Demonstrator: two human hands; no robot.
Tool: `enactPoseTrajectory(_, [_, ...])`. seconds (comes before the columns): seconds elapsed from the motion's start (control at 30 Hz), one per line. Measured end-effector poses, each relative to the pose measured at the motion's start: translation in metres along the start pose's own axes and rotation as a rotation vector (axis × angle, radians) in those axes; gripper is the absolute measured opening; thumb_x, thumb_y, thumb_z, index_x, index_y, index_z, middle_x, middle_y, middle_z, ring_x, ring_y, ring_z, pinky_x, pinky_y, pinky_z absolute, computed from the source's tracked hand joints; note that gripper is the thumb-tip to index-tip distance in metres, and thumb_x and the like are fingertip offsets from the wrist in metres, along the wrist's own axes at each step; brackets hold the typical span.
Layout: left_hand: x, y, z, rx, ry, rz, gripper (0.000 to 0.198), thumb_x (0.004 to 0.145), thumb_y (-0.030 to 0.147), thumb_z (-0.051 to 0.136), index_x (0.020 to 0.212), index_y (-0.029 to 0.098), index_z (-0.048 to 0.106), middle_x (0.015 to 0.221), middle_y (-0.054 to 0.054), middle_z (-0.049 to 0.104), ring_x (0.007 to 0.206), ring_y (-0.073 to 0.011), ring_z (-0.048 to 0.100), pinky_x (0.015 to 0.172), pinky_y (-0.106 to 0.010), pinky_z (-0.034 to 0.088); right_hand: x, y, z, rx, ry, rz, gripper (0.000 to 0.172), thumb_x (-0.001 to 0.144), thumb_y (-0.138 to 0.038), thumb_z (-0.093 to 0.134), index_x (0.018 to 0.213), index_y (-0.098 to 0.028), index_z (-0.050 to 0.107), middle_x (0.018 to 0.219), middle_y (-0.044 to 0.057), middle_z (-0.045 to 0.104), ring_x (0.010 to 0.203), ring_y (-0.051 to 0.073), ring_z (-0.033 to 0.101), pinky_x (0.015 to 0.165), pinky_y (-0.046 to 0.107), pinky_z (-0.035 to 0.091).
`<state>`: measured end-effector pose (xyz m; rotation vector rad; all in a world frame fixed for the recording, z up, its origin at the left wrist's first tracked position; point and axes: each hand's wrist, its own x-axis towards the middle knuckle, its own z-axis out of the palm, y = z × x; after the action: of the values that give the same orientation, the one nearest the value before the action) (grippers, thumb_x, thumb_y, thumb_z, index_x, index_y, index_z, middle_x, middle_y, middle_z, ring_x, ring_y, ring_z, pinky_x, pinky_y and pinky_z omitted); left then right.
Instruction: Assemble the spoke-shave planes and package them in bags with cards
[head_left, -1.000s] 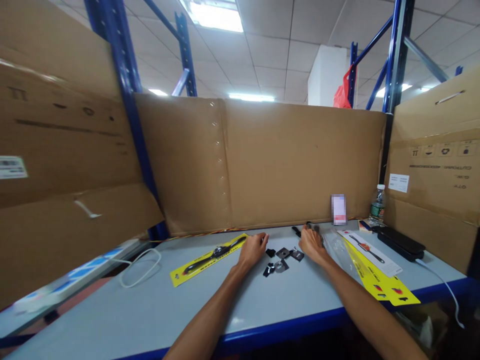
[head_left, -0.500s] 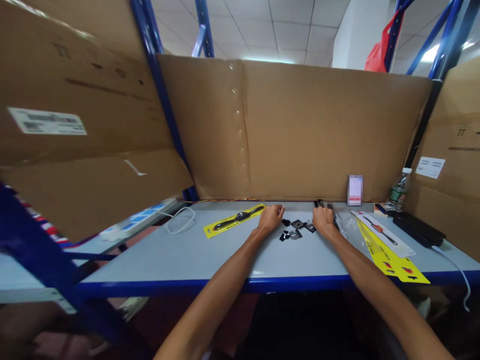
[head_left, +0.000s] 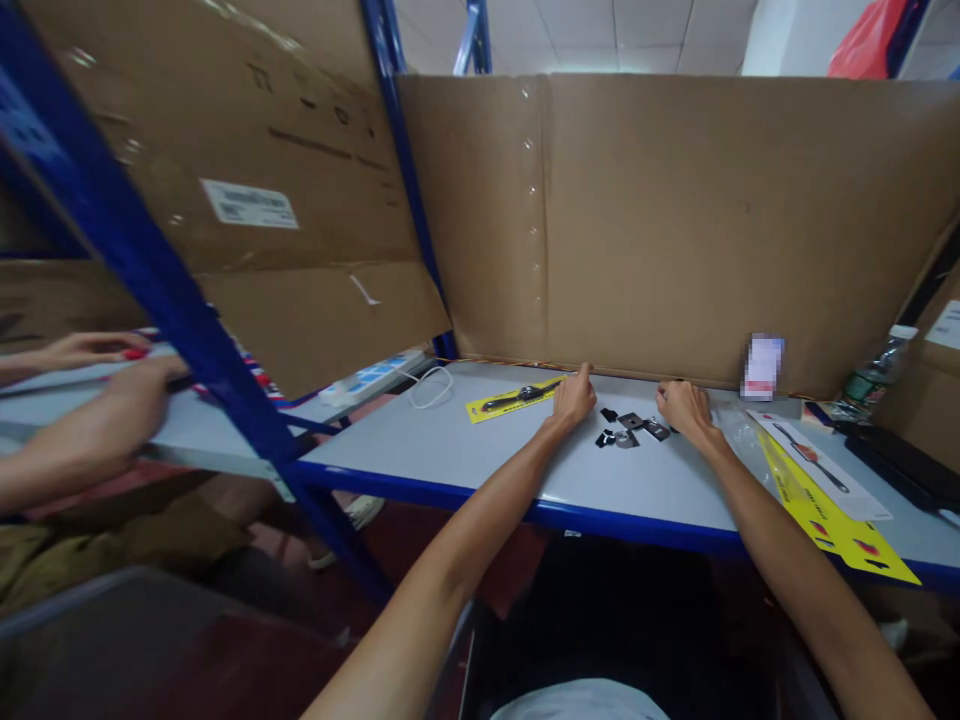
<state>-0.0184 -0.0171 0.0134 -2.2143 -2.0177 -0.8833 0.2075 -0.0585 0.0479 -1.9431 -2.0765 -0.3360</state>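
Camera's swung left and tipped down since a second ago, so a co-worker's arms (head_left: 94,440) now show at far left. Left hand (head_left: 575,399) is curled right at the end of the yellow card (head_left: 480,411) with the black tool (head_left: 527,393). Right hand (head_left: 686,406) is curled on the worktop (head_left: 435,450) too, small metal pieces (head_left: 657,430) lying between the two. Can't tell if either's gripping anything from this angle.

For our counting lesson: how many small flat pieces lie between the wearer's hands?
5: far dark piece and near dark piece toward the left hand; far plate and near plate in the middle; right plate, nearest the right hand. Others may be hidden underneath.
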Motion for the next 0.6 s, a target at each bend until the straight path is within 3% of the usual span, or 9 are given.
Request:
enactPoseTrajectory(0.17, [0.012,-0.025,-0.009,0.148,-0.055,-0.039,0.043,0.098,0.031,0.046,0.138,0.015,0.052,0.138,-0.023,0.059,0.124,-0.0333,0.057,0.098,-0.042,0.043,-0.001,-0.007,0.004,0.008,0.015,-0.083,0.034,0.101,-0.03,0.046,0.107,-0.019,0.078,0.104,0.018,0.077,0.101,0.028,0.073,0.081,0.031,0.047])
enactPoseTrajectory(0.27, [0.014,-0.055,-0.018,0.21,-0.072,-0.067,0.056,0.093,0.043,0.059,0.14,0.014,0.05,0.148,-0.026,0.05,0.134,-0.0389,0.048,0.106,-0.048,0.038,0.0,-0.008,0.006,0.019,0.023,-0.102,0.033,0.1,-0.027,0.046,0.108,-0.019,0.078,0.105,0.018,0.077,0.102,0.027,0.073,0.081,0.03,0.047])
enactPoseTrajectory(0.43, [-0.001,-0.108,-0.029,0.348,-0.073,-0.175,0.066,0.093,0.06,0.052,0.134,0.009,0.054,0.136,-0.028,0.059,0.129,-0.0414,0.051,0.106,-0.051,0.037,0.001,-0.009,0.007,0.031,-0.004,-0.105,0.033,0.1,-0.027,0.047,0.109,-0.019,0.078,0.106,0.018,0.077,0.1,0.027,0.073,0.081,0.03,0.047])
enactPoseTrajectory(0.6, [-0.008,-0.122,-0.028,0.372,-0.075,-0.154,0.066,0.094,0.064,0.048,0.131,0.01,0.056,0.135,-0.028,0.059,0.127,-0.0412,0.052,0.103,-0.05,0.039,-0.003,-0.013,0.003,0.066,-0.042,-0.117,0.032,0.098,-0.025,0.049,0.109,-0.018,0.078,0.106,0.018,0.077,0.099,0.027,0.073,0.08,0.03,0.047])
